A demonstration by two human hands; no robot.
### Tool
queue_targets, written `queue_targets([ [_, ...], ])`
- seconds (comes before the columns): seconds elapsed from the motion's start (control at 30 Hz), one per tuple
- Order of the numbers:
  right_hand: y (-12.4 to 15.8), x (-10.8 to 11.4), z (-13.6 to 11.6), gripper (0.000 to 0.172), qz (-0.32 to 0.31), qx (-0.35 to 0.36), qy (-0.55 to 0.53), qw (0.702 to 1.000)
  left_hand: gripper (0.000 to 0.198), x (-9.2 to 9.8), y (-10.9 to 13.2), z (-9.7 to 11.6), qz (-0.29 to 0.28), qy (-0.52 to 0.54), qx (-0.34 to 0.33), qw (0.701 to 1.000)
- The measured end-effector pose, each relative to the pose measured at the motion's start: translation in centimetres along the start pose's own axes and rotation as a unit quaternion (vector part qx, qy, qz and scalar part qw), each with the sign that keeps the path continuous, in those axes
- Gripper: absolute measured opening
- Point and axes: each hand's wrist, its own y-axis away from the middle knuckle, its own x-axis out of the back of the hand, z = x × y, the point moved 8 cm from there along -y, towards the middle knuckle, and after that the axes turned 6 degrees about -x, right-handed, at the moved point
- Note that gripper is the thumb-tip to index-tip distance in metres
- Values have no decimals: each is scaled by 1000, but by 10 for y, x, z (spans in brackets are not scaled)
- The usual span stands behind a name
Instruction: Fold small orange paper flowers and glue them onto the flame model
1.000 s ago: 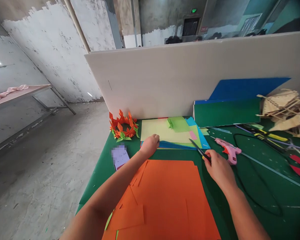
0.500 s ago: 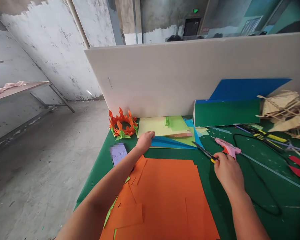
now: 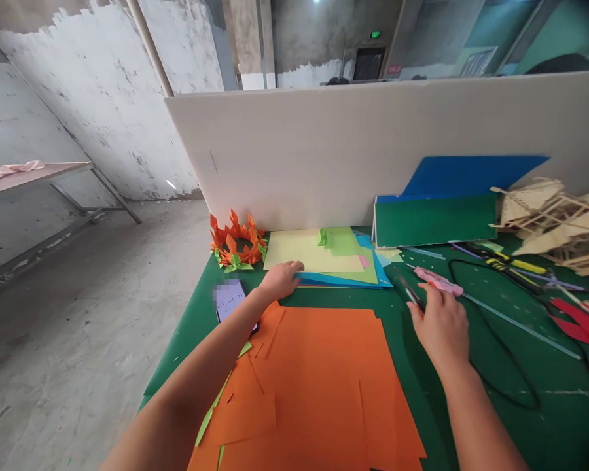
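Note:
My left hand reaches over the orange sheets, its fingers closed at the left end of the blue paper. That paper lies under a pale yellow sheet and light green sheets, with a small folded green piece on top. To the right, my right hand is closed around dark-bladed scissors, which look blurred and point away toward the paper stack. A pink glue gun lies just beyond my right fingers. Large orange paper sheets spread out between my forearms.
An orange and green folded-paper crown and a phone lie at left. A white board stands behind. Green board, wooden stick model, red-handled tool and a black cable occupy the right side.
The scissors in my right hand have drawn back from the blue paper's right end. The blue paper's front edge sits flatter. My left hand stays at its left end.

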Motion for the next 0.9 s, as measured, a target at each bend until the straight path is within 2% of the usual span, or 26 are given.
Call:
queue_targets([
  [0.07,1,0,-14,35,-3,19,-48,999,28,-1,1,7,-9,0,-17,1000],
  [0.17,8,-13,-52,27,-89,90,-149,981,31,-4,1,12,-16,-8,-20,1000],
  [0.27,22,-25,-92,28,-154,158,-180,959,29,-8,0,15,-23,-21,-18,999],
  [0.37,34,-34,-115,30,-197,196,-197,940,29,-10,-1,17,-35,-39,-20,998],
  [0.5,38,-45,-118,35,-238,181,-218,929,32,-7,-4,17,-51,-59,-36,996],
  [0.67,28,-55,-108,34,-218,141,-226,939,36,-6,-7,15,-70,-65,-69,993],
  [0.9,24,-59,-107,32,-207,147,-228,940,31,-9,-13,12,-82,-76,-67,991],
])
